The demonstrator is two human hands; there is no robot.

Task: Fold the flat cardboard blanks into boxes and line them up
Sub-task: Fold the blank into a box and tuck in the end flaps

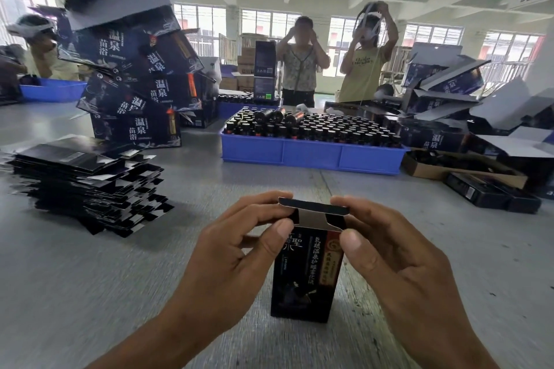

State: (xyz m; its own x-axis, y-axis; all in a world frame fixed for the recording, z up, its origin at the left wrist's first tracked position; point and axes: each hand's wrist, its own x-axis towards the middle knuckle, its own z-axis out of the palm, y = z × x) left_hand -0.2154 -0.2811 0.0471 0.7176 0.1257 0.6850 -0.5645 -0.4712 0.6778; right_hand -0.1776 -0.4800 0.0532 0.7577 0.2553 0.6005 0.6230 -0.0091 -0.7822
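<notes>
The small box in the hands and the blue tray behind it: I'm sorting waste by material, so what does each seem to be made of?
The small box looks like thin printed card: dark, slightly glossy outside, plain grey-white on the flap's inner face, with sharp fold creases. The blue tray looks like moulded plastic: even colour, smooth matt walls with raised ribs.

A box stands upright near the front edge of the table, between the left hand and the right hand, which meet at its top. A stack of flat blanks lies toward the left edge. Behind it rises a pile of large cartons. A crate of bottles sits mid-table, with more cartons toward the right edge.
</notes>
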